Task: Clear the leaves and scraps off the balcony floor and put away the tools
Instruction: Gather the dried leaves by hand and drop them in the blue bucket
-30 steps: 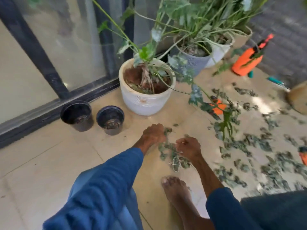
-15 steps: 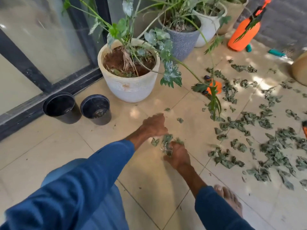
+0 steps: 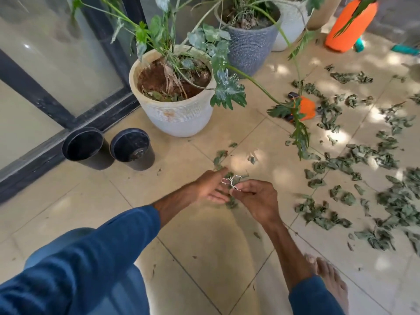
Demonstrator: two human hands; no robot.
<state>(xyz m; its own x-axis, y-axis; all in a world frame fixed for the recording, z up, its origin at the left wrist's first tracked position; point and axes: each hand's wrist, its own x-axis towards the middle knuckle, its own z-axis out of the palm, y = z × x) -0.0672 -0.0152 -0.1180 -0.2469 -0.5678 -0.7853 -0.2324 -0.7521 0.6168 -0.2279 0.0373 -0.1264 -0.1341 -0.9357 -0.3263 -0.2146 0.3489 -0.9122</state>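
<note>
Both hands meet near frame centre, low over the tile floor [image 3: 204, 246]. R hand [image 3: 256, 201] pinches a small bunch of leaves [image 3: 231, 181] w/ pale stringy bits sticking out the top, thumb & fingers curled round it. L hand [image 3: 210, 187] reaches in from 9 o'clock, fingers fairly straight & slightly spread, tips touching the bunch, not wrapped round it. A few stray bits lie on the tiles just past the hands at 12. Most of the loose leaves [image 3: 386, 201] are scattered over the floor from 1 to 4 o'clock of the hands, apart from them. An orange tool [image 3: 306, 108] lies among them at 2 o'clock, partly hidden by a drooping plant stem. An orange spray bottle [image 3: 347, 26] stands far out at 1 o'clock, w/ a teal tool [image 3: 404, 50] near it, blurred. White pot [image 3: 177, 114] w/ soil & a plant sits at 11 o'clock; grey pot [image 3: 250, 48] behind it at 12. Black pot [image 3: 84, 144] & second black pot [image 3: 131, 145] stand side by side at 10 o'clock, close to the glass door [image 3: 56, 53]. Bare foot [image 3: 329, 283] at 5 o'clock. Blue sleeves on both arms.
</note>
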